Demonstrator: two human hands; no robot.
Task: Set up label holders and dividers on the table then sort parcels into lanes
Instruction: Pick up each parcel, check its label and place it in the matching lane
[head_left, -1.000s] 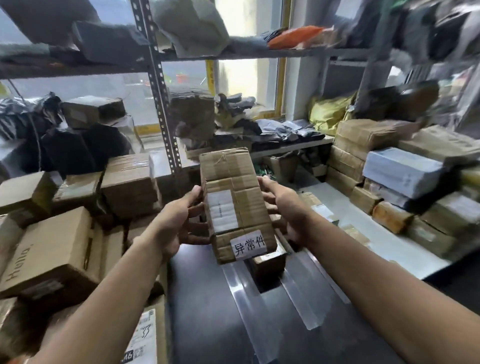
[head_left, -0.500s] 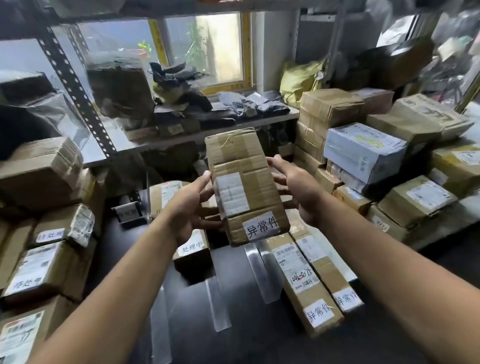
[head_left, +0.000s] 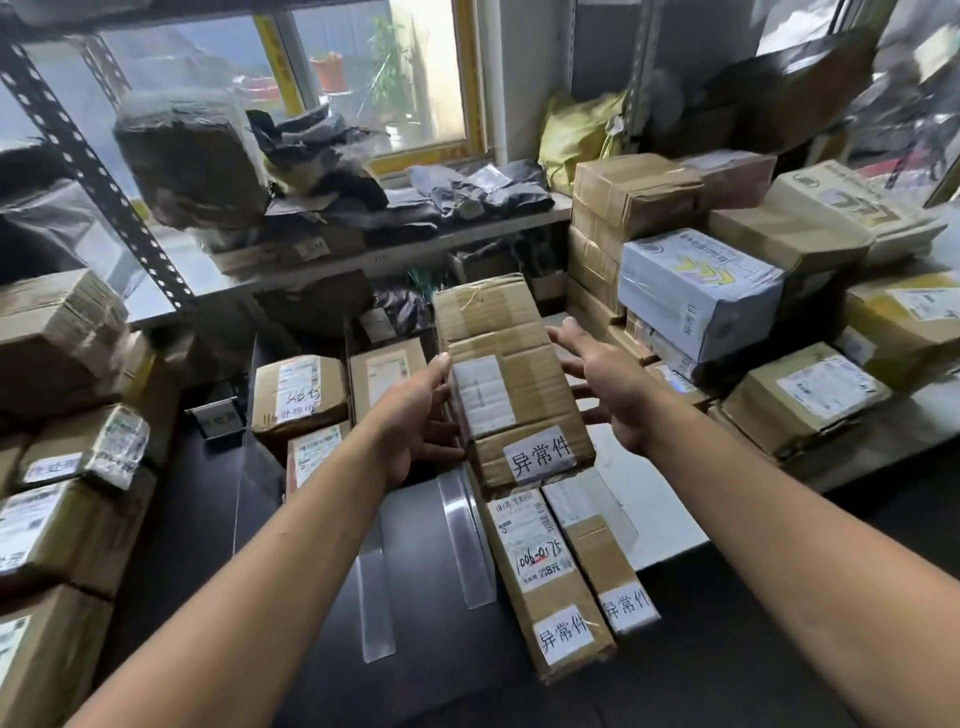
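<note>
Both my hands hold a long cardboard parcel (head_left: 514, 374) with a white handwritten label on its near end. My left hand (head_left: 415, 421) grips its left side, thumb on top and fingers underneath. On the right side, my right hand (head_left: 613, 384) holds it with spread fingers. The parcel hovers tilted above the far ends of two long parcels (head_left: 545, 582) (head_left: 605, 566) with the same label, lying side by side on the dark table (head_left: 208, 519). Clear plastic dividers (head_left: 465, 540) (head_left: 375, 597) lie on the table to their left.
Labelled boxes (head_left: 298, 395) (head_left: 387, 374) sit in the lanes further left, beside a small label holder (head_left: 218, 415). Stacked parcels crowd the right counter (head_left: 696, 291) and the left side (head_left: 57, 525). A metal shelf upright (head_left: 98, 176) and a cluttered shelf stand behind.
The view has swung to the right-hand lane. The held parcel has come down over the two labelled long parcels; both hands keep their hold.
</note>
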